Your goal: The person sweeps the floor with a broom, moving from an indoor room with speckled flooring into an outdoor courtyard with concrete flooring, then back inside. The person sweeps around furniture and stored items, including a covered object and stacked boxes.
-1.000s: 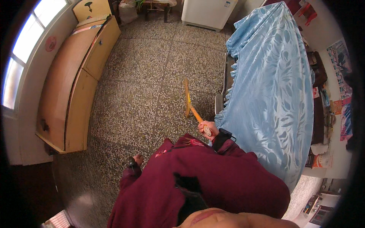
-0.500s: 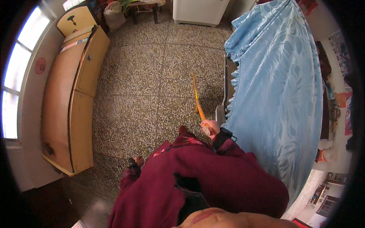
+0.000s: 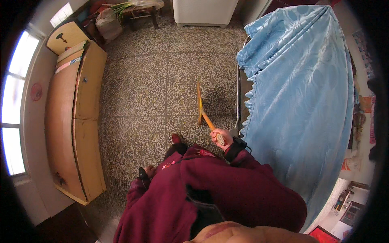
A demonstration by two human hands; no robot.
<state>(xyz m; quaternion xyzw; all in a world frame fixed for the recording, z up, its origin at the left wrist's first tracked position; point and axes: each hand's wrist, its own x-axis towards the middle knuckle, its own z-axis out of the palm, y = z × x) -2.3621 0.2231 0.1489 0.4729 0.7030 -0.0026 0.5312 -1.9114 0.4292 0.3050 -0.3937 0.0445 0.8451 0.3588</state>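
Observation:
My right hand [image 3: 222,138] is wrapped around the upper end of a broom [image 3: 207,120] with an orange handle. The broom slants down and forward from my fist, and its narrow yellowish head is seen edge-on over the speckled floor. A dark strap circles that wrist. My left hand [image 3: 150,171] hangs low beside my dark red coat [image 3: 182,178], with a dark band at its wrist. Its fingers are too small and partly hidden to read. One red shoe [image 3: 176,138] shows ahead of the coat's hem.
A bed with a shiny light blue cover [image 3: 296,101] runs along my right, its metal frame [image 3: 238,97] at the edge. A long wooden cabinet [image 3: 87,158] stands on the left beneath windows. Ahead are a white appliance [image 3: 204,13], a low stand [image 3: 153,15] and a pale bag [image 3: 108,26].
I have moved forward: the cabinet and bed sit lower in view, and a red shoe now shows farther left. The broom has shifted left with my right hand still around it.

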